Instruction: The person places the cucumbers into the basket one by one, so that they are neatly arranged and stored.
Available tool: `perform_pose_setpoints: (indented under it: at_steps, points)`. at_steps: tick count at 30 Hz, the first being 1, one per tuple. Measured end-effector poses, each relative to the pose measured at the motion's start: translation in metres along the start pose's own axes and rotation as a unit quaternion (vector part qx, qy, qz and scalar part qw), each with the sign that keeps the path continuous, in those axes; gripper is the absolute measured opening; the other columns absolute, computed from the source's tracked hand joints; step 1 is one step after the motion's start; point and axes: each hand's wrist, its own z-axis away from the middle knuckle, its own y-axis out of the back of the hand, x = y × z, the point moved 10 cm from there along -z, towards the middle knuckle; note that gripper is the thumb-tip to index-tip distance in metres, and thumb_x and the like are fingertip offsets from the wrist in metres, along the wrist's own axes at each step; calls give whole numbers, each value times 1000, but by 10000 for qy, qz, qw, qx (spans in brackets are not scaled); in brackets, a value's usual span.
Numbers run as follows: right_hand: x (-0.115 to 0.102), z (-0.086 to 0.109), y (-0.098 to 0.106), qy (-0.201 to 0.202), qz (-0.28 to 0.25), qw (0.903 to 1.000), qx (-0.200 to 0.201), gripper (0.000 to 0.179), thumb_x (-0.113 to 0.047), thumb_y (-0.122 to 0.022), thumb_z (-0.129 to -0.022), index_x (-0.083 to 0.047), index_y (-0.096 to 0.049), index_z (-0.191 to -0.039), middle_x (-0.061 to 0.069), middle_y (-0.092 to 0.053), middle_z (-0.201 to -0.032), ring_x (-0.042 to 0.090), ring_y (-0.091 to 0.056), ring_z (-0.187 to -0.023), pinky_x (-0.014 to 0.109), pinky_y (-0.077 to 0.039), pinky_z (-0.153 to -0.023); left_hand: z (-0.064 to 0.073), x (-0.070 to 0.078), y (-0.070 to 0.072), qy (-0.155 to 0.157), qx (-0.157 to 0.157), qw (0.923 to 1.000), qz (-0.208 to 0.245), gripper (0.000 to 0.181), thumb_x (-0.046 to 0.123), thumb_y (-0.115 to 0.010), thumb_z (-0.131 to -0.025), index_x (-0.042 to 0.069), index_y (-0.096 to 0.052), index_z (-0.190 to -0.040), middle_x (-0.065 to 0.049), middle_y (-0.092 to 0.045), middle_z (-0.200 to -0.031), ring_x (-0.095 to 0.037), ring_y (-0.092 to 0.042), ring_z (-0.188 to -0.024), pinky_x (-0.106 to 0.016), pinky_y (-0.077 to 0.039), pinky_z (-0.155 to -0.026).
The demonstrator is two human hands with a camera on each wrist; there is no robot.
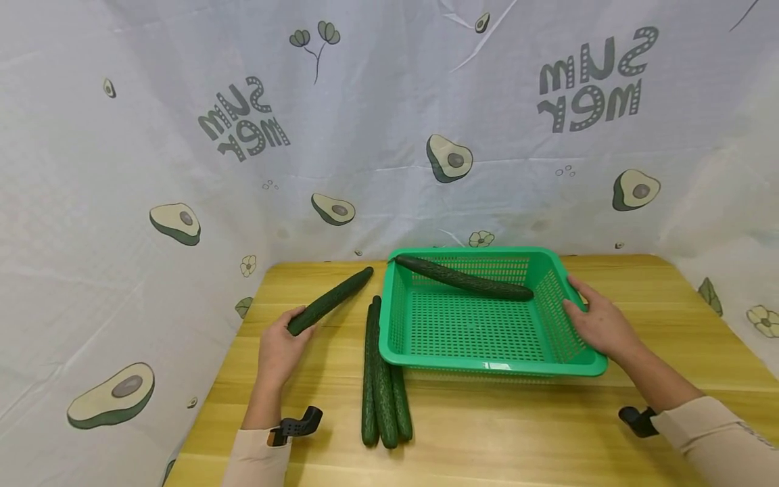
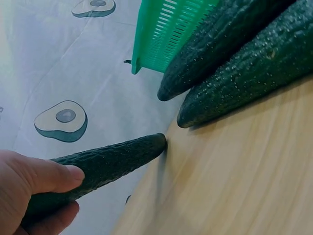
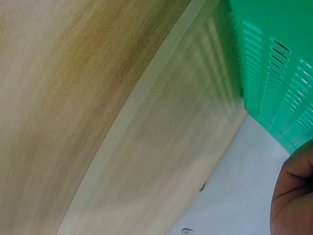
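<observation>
My left hand [image 1: 282, 348] grips a dark green cucumber [image 1: 331, 299] by its near end, thumb on top. The cucumber's far end points away and to the right, close to the tabletop in the left wrist view. On the right, my right hand [image 1: 602, 325] holds the right rim of a green plastic basket [image 1: 496, 366]. Inside the basket another cucumber [image 1: 462, 279] lies along the back, one end propped on the back left corner. Several more cucumbers [image 1: 385, 399] lie bunched on the table against the basket's left side, partly hidden by its rim.
The wooden table [image 1: 517, 433] carries everything. A white cloth [image 1: 377, 122] printed with avocados hangs behind it and along the sides. Each wrist wears a black camera mount, such as the left one [image 1: 298, 426].
</observation>
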Motion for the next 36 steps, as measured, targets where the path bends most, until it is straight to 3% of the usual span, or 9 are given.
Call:
perform_pose_setpoints:
  at_steps: [6, 11, 16, 21, 25, 29, 36]
  points:
    - [0, -1, 0, 5, 19, 10000, 18, 67, -34, -31, -112, 1, -6, -163, 50, -43, -138, 33, -66, -82, 35, -46, -60, 0, 8, 11, -223, 354, 9979, 493, 45, 15, -81, -89, 5, -68, -131, -24, -71, -125, -37, -76, -91, -45, -62, -73]
    - [-1, -2, 0, -1, -19, 10000, -21, 67, -35, -31, -112, 0, -5, -163, 50, -40, -141, 34, -66, -84, 35, -47, -60, 0, 18, 18, -361, 486, 9951, 786, 46, 16, -81, -89, 8, -68, -132, -20, -71, -127, -34, -75, -91, -28, -58, -69]
    - [-3, -2, 1, 20, -47, 10000, -28, 67, -35, -31, -112, 1, -5, -163, 49, -40, -140, 33, -67, -83, 35, -48, -60, -2, 35, 26, -715, 774, 9892, 1021, 45, 14, -82, -88, 8, -69, -131, -19, -71, -125, -31, -74, -87, -16, -52, -65]
    - [-3, -2, 2, 1, -46, 10000, -19, 67, -35, -31, -112, 0, -5, -163, 49, -41, -140, 33, -67, -83, 35, -47, -60, -4, 51, 29, -891, 957, 9803, 1480, 44, 13, -83, -87, 9, -70, -129, -20, -72, -123, -14, -72, -78, -15, -54, -64]
    - [-2, -1, 1, -11, -31, 10000, -20, 67, -35, -31, -112, 0, -6, -163, 49, -40, -141, 36, -67, -86, 35, -48, -61, -7, 58, 23, -807, 756, 9733, 2009, 44, 15, -83, -88, 11, -70, -130, -18, -70, -126, -2, -67, -79, -16, -55, -66]
    - [0, -2, 2, -23, 16, 10000, -10, 67, -34, -31, -112, 1, -6, -163, 49, -39, -142, 39, -66, -91, 34, -47, -63, -10, 70, 13, -866, 345, 9680, 2331, 45, 15, -83, -88, 14, -70, -131, -15, -69, -127, -5, -67, -79, -19, -55, -66]
    - [2, -2, 2, -66, 64, 10000, -28, 68, -36, -31, -112, 0, -6, -163, 49, -38, -143, 38, -66, -91, 34, -47, -63, -9, 102, -5, -1513, -331, 9611, 2287, 44, 14, -83, -87, 12, -71, -130, -15, -70, -126, -10, -66, -79, -21, -54, -64]
